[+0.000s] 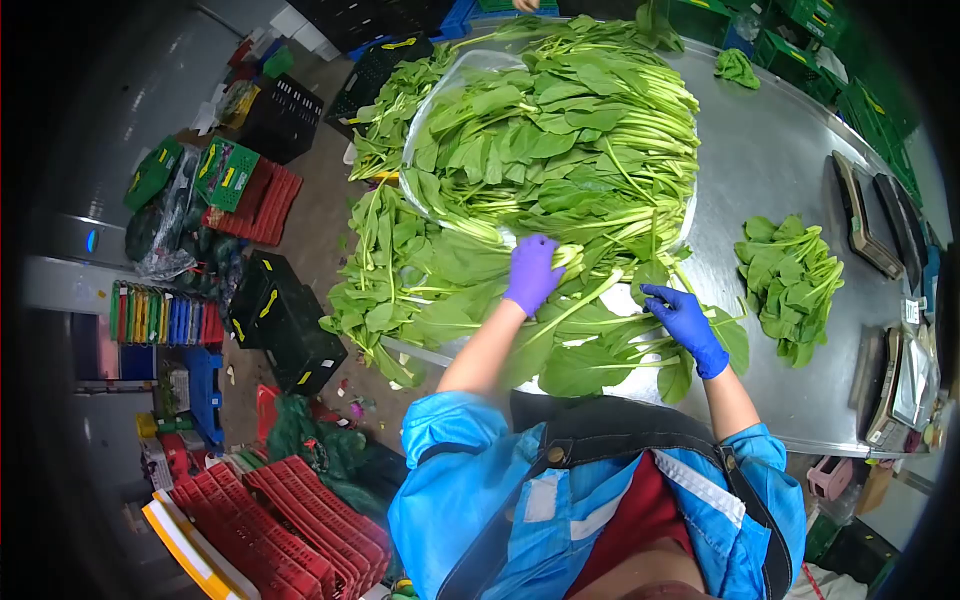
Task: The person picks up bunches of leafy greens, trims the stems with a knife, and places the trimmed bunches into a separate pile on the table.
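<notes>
My left hand [535, 273], in a purple glove, is closed around a bunch of leafy greens [568, 260] whose pale cut stem ends stick out on its right side. Its leaves trail to the left over other greens. In a darker blue glove, my right hand [686, 326] has its fingers apart just above loose leaves [590, 365] at the table's near edge. Beyond both hands lies a large heap of the same greens [560, 130], with a pale container rim [408, 150] showing along its left side.
A separate bunch of greens [790, 285] lies on the metal table [720, 200] to the right. Weighing scales [865, 215] stand at the right edge. Black crates [285, 320] and red crates [285, 525] are on the left. Another person's hand [525, 5] shows at the far edge.
</notes>
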Demonstrator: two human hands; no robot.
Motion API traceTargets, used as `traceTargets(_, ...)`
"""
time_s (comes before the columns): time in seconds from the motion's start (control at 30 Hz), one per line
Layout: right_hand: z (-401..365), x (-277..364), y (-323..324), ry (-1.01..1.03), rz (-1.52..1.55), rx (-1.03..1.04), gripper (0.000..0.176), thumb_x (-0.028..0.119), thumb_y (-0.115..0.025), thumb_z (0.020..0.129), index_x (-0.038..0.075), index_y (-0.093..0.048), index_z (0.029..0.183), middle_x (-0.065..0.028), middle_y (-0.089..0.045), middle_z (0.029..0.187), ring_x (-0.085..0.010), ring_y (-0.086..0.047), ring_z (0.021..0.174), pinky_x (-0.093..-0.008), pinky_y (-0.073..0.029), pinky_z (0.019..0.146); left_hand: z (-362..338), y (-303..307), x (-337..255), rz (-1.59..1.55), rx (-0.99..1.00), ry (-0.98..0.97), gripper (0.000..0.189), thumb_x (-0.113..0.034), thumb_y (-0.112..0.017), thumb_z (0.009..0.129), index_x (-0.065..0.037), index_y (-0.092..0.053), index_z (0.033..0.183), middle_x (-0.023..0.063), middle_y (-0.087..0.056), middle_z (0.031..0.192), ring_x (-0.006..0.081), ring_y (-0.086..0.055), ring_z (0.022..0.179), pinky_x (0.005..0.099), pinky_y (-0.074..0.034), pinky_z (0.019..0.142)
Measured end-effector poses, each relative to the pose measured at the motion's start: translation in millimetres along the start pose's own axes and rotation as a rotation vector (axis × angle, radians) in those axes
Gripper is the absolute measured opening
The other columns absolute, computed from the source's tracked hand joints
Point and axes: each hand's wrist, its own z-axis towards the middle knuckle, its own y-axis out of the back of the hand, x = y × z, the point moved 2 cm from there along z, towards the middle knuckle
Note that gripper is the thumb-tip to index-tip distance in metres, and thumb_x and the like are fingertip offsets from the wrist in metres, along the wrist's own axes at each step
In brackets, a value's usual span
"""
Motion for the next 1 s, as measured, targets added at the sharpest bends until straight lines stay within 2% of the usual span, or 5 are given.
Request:
traceTargets(0.3,-10.5,13.9,-8.3,0.063,-0.118,-0.095,0.034,0.013,-0.059,0.083,0.007,-0.06,0.117,-0.0178,-0.067,0.089,-0.0226,-0.067,0.076,-0.0319,-0.051,0.07,-0.7,85.0,-73.9,-0.451,-0.062,0.04,0.035,-0.016,-0.074,0.066,-0.005,-0.06,0.097,0.0119,-0.059,0.089,0.0289,-0.058,0.079,0.0368,-0.047,0.071)
traceTargets(0.57,-6.5,21.1,-19.7,0.285,-0.272,-0.004,0.035,0.007,-0.057,0.077,0.01,-0.062,0.112,-0.0213,-0.064,0.086,-0.0391,-0.062,0.075,-0.0382,-0.051,0.064,-24.2,74.3,-119.1,-0.813,0.343,0.226,0.04,-0.02,-0.082,0.062,0.0,-0.063,0.091,0.004,-0.057,0.073,0.01,-0.049,0.066,0.0248,-0.042,0.061)
traceTargets(0.7,-14.3,-6.7,-9.3,0.176,-0.353,-0.095,0.032,0.014,-0.06,0.082,0.007,-0.062,0.113,-0.0158,-0.068,0.084,-0.0292,-0.066,0.074,-0.0342,-0.05,0.066,-30.4,67.6,-108.9,-0.916,0.317,0.357,0.042,-0.021,-0.085,0.06,-0.002,-0.062,0.09,0.0023,-0.059,0.076,0.0081,-0.051,0.069,0.0264,-0.043,0.062)
traceTargets(0.8,-30.8,53.6,-10.1,0.019,0.211,0.114,0.034,0.024,-0.065,0.086,0.006,-0.062,0.114,-0.0029,-0.064,0.087,-0.0074,-0.057,0.074,-0.0231,-0.047,0.067,-35.4,52.5,-121.7,-0.86,0.314,0.259,0.041,-0.019,-0.085,0.059,-0.002,-0.061,0.088,0.0031,-0.059,0.077,0.0091,-0.05,0.07,0.0264,-0.044,0.063)
traceTargets(1.0,-31.2,41.1,-6.5,-0.177,0.33,0.185,0.029,0.024,-0.065,0.084,-0.001,-0.063,0.098,-0.0028,-0.062,0.071,-0.0076,-0.055,0.059,-0.0214,-0.044,0.056,-44.6,30.3,-102.5,-1.306,0.534,0.45,0.037,-0.008,-0.076,0.07,-0.003,-0.057,0.101,0.0005,-0.056,0.081,0.0061,-0.053,0.073,0.0213,-0.045,0.068)
